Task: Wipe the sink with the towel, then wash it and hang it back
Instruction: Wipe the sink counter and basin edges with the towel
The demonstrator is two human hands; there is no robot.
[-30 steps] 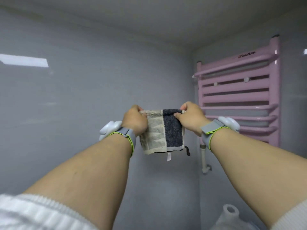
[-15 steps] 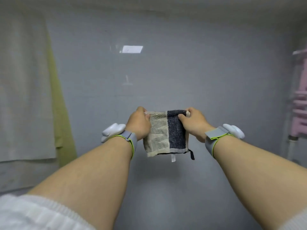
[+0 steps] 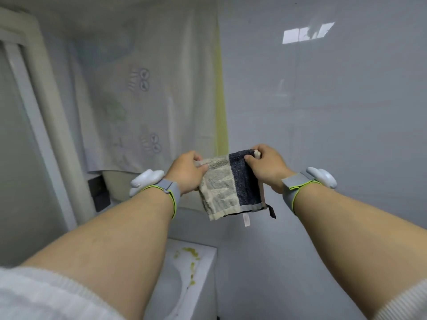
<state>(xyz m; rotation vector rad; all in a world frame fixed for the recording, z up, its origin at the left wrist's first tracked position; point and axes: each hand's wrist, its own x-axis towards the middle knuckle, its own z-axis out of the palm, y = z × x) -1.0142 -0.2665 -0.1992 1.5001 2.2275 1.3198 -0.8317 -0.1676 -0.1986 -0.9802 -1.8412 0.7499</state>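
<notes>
The left hand (image 3: 187, 170) is pinching the top left corner of the towel (image 3: 231, 188), thumb in front and fingers curled behind, and the right hand (image 3: 265, 166) is gripping the top right corner the same way. Between them the 2 hands are holding the towel spread out in the air at chest height, its beige half toward the left hand and its dark half toward the right, a small white label and a dark loop dangling from the bottom edge. The sink (image 3: 198, 269) is sitting well below the towel, partly hidden by the left arm, and yellowish smears are showing on its rim beside the basin. Judging by those smears, the wiping is not yet done, so the task is looking barely begun: the towel is in hand, but the wipe, the wash and the hanging back are all remaining. No tap or hook is showing in this view.
</notes>
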